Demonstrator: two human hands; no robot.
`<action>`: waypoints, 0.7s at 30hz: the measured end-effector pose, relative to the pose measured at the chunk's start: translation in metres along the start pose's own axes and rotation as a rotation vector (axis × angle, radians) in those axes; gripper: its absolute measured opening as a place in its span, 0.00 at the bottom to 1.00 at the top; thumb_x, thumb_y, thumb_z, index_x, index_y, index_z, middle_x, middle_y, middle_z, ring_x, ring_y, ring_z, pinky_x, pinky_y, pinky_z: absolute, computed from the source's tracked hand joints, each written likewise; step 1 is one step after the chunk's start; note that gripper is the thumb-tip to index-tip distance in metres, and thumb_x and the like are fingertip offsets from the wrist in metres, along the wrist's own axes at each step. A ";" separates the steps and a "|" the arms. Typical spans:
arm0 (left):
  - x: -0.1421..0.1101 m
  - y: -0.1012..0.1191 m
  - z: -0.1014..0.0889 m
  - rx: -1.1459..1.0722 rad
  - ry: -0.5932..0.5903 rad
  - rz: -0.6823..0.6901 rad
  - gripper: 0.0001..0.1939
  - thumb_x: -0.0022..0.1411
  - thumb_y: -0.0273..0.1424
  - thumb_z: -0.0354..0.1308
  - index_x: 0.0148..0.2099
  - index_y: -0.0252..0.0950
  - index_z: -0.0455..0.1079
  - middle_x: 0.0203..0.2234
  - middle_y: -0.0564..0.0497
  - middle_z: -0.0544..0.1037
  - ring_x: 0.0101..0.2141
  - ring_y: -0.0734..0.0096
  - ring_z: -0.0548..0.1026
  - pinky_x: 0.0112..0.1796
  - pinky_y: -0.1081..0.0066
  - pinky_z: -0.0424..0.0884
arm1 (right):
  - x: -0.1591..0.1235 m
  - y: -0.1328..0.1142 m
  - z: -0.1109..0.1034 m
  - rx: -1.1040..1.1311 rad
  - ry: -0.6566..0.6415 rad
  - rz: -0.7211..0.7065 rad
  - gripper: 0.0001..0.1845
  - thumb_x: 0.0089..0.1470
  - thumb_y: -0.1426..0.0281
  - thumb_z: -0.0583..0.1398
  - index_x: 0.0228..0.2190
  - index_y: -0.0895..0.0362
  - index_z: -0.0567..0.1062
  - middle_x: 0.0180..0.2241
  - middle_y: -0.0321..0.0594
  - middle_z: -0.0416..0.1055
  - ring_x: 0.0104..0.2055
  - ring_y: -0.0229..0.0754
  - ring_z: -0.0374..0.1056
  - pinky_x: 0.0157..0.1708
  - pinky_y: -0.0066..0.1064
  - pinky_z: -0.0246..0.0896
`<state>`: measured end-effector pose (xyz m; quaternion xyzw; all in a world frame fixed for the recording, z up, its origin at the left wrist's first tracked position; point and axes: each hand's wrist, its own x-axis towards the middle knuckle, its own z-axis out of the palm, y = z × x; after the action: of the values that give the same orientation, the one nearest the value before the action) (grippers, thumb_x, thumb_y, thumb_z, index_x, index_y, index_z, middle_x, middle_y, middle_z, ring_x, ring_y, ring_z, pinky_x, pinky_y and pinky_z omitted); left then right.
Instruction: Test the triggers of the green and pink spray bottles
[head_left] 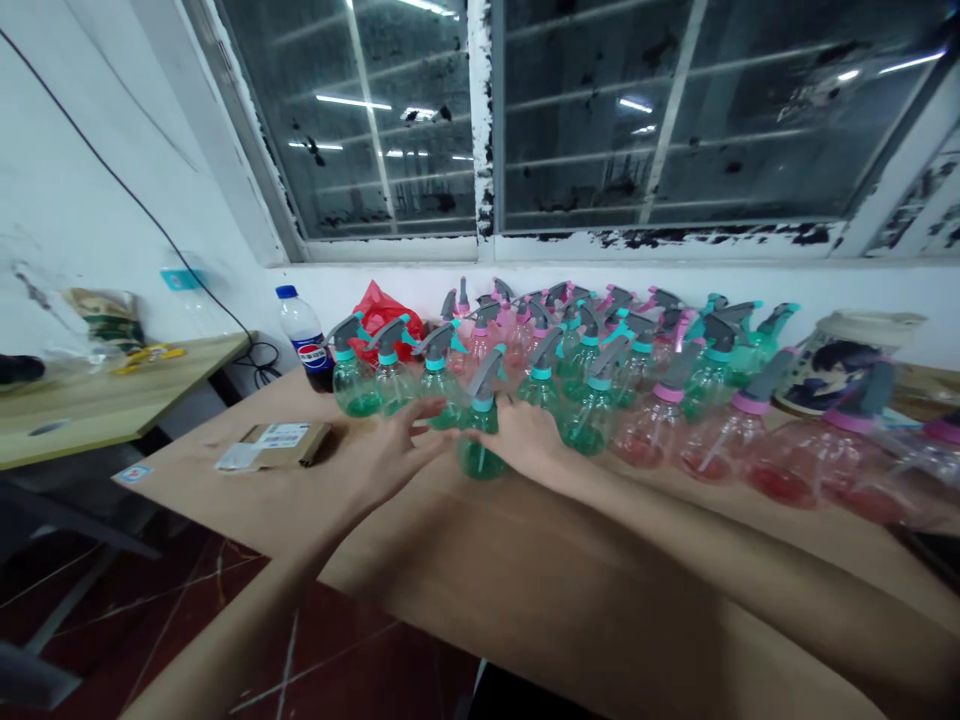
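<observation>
A green-tinted plastic spray bottle (481,455) with a grey trigger head and teal collar stands between my hands at the table's near side. My right hand (525,440) lies open with its fingertips against the bottle's right side. My left hand (397,450) reaches in from the left, fingers spread, its fingertips close to the same bottle. Behind it, several green spray bottles (589,425) and pink-tinted ones (645,440) stand crowded together. Pink-collared bottles (795,465) line up to the right, partly beyond my right forearm.
The bottles stand on a tan-topped table (570,600) below a window (487,120). On it are a cardboard parcel (281,445), a Pepsi bottle (306,335), a red plastic bag (382,320) and a printed jar (847,365). A second desk (97,410) stands left, above a dark red floor (315,640).
</observation>
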<state>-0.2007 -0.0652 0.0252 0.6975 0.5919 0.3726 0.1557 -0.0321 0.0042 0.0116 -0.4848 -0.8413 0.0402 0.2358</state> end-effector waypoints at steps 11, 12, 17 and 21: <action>0.001 0.083 0.079 -0.282 -0.185 0.191 0.30 0.50 0.36 0.62 0.54 0.37 0.59 0.45 0.45 0.73 0.43 0.59 0.72 0.45 0.59 0.68 | -0.099 0.038 -0.042 0.012 0.077 -0.177 0.33 0.47 0.47 0.53 0.42 0.62 0.70 0.33 0.48 0.74 0.30 0.49 0.71 0.23 0.35 0.60; 0.001 0.088 0.087 -0.331 -0.216 0.203 0.29 0.50 0.35 0.62 0.54 0.38 0.59 0.46 0.45 0.72 0.44 0.60 0.72 0.46 0.60 0.67 | -0.106 0.043 -0.045 0.006 0.067 -0.179 0.35 0.46 0.45 0.52 0.42 0.61 0.70 0.32 0.47 0.74 0.29 0.49 0.71 0.22 0.35 0.60; -0.003 0.114 0.121 -0.451 -0.296 0.200 0.23 0.56 0.34 0.56 0.54 0.37 0.60 0.43 0.46 0.73 0.42 0.63 0.72 0.45 0.61 0.68 | -0.133 0.070 -0.056 -0.031 0.074 -0.164 0.36 0.46 0.43 0.51 0.38 0.61 0.73 0.26 0.46 0.74 0.27 0.47 0.70 0.21 0.33 0.60; -0.001 0.127 0.143 -0.454 -0.269 0.258 0.19 0.58 0.27 0.52 0.52 0.36 0.62 0.44 0.45 0.72 0.42 0.65 0.72 0.46 0.61 0.67 | -0.148 0.090 -0.057 -0.067 0.185 -0.159 0.41 0.45 0.41 0.49 0.40 0.66 0.71 0.34 0.54 0.73 0.34 0.52 0.70 0.26 0.38 0.64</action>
<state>-0.0102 -0.0657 0.0123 0.7576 0.3738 0.4164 0.3361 0.1268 -0.0810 -0.0178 -0.4257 -0.8526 -0.0517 0.2987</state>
